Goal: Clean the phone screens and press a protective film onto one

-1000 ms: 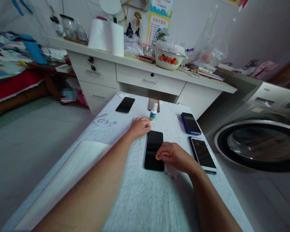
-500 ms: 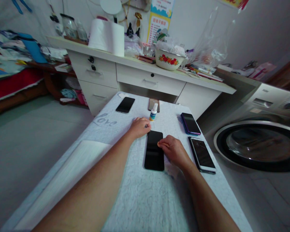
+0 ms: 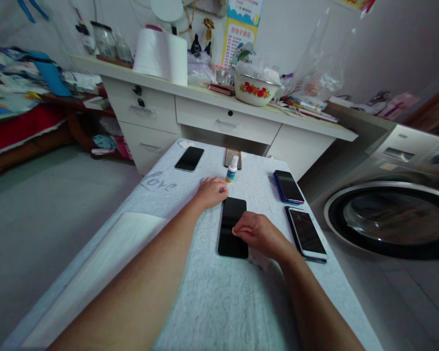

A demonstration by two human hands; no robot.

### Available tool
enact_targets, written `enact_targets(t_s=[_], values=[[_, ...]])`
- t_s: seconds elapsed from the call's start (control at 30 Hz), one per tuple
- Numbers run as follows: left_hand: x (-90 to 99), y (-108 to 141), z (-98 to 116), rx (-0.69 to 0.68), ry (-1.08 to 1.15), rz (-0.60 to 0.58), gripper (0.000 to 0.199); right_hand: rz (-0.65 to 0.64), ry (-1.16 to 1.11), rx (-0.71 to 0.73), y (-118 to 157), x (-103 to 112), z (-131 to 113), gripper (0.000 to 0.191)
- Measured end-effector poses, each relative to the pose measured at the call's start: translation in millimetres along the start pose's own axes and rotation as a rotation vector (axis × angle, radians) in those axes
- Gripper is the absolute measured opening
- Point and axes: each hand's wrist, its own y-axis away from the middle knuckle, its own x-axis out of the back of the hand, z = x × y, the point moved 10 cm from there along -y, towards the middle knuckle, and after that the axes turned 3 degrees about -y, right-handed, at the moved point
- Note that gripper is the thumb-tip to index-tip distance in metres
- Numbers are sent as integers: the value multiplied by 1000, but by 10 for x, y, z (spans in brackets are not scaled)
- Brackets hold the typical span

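A black phone lies flat on the pale cloth-covered table. My right hand pinches a small orange-tan piece against the phone's dark screen, around its middle. At the phone's top left corner rests my left hand, fingers curled; a small dark thing shows between them, too small to name. Just beyond that hand stands a small white spray bottle with a blue and yellow label. Under my right wrist a pale crumpled piece is partly hidden.
Another phone lies at the far left, one behind the bottle. Stacked phones and a white phone on a dark one line the right edge. Beyond are a white desk and a washing machine.
My right hand has slid left and slightly toward me over the phone, with the orange-tan piece in its fingers. My left hand has stayed in place.
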Motion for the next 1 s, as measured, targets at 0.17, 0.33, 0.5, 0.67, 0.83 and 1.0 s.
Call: enact_targets(t_s=[0.17,0.33,0.5,0.67,0.83,1.0], values=[[-5,2,-6,8,5,-9,15,-105,-137,-35,37,-112,-23,14],[-4,3,-3,2,10,-11,15,-230,-172,-1,88,-191,-135,19],[-1,6,-3,5,5,-6,15,-356,-184,67,149,-244,-284,18],[-7,4,-5,2,3,-8,15,-359,-184,74,153,-261,-271,16],[-15,-2,5,-9,-10,-15,15,-261,-179,28,98,-236,-163,24],[-4,-2,2,9,-8,-9,15,-88,-131,-28,25,-130,-32,22]])
